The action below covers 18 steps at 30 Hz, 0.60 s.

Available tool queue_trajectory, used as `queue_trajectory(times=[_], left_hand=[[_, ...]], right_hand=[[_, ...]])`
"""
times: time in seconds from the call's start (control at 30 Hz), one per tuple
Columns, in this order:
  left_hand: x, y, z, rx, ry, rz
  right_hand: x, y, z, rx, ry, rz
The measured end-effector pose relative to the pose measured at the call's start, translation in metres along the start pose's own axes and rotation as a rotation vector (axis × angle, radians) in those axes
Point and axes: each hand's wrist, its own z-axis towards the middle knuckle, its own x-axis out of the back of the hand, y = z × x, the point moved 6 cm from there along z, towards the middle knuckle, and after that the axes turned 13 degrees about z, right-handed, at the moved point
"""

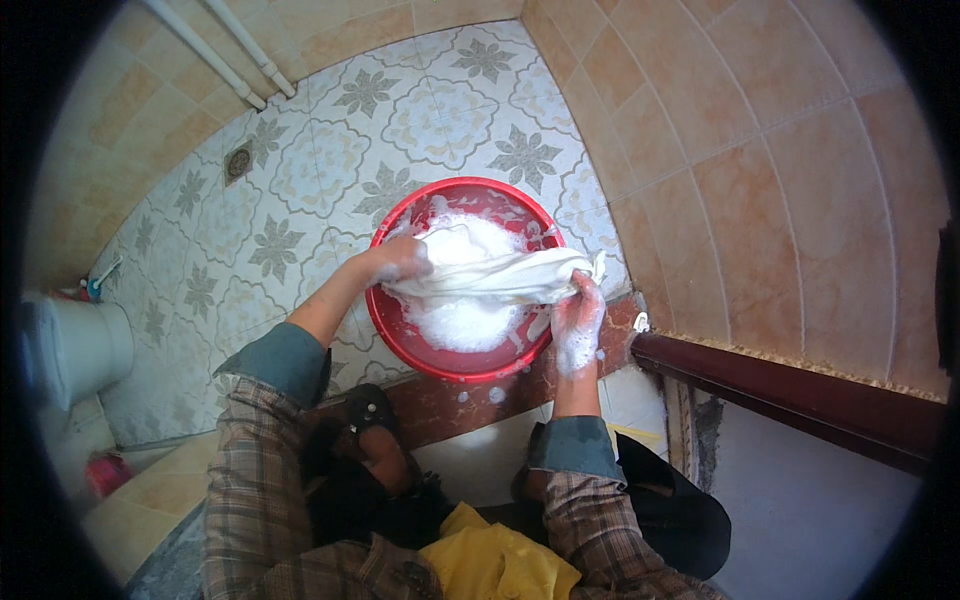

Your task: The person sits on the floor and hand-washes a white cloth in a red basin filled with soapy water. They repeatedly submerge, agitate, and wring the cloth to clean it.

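A white cloth (495, 276) is stretched sideways across the top of a red plastic basin (376, 315). My left hand (405, 261), slightly blurred, grips the cloth's left end at the basin's left rim. At the right rim, my right hand (579, 319) pinches the other end between thumb and fingers, with suds over its back and wrist. Thick white foam (469, 326) fills much of the basin on both sides of the cloth and hides whatever lies beneath. Foam streaks also cling to the basin's inner wall.
The basin stands on patterned floor tiles (315, 172) beside a dark red threshold (442, 412). A floor drain (239, 163) and white pipes (240, 52) are at the upper left. A white toilet (82, 349) stands left, a tiled wall (742, 202) right, with a dark red door frame (780, 397).
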Motion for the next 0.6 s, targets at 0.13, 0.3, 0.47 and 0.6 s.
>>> queue_trajectory(times=[0.13,0.3,0.47,0.6], left_hand=[[-0.007,0.055,0.023,-0.315,0.318,0.301],[-0.025,0.096,0.035,-0.347,0.025,0.299],[0.011,0.071,0.016,-0.265,0.328,-0.824],[-0.014,0.082,0.013,-0.35,0.783,-0.53]], right_hand=[[-0.012,0.007,0.001,-0.14,-0.039,-0.096],[-0.049,0.007,-0.004,-0.209,-0.076,-0.173],[-0.003,-0.026,0.012,-0.03,0.04,-0.409],[0.015,0.037,0.004,-0.215,0.125,-0.018]])
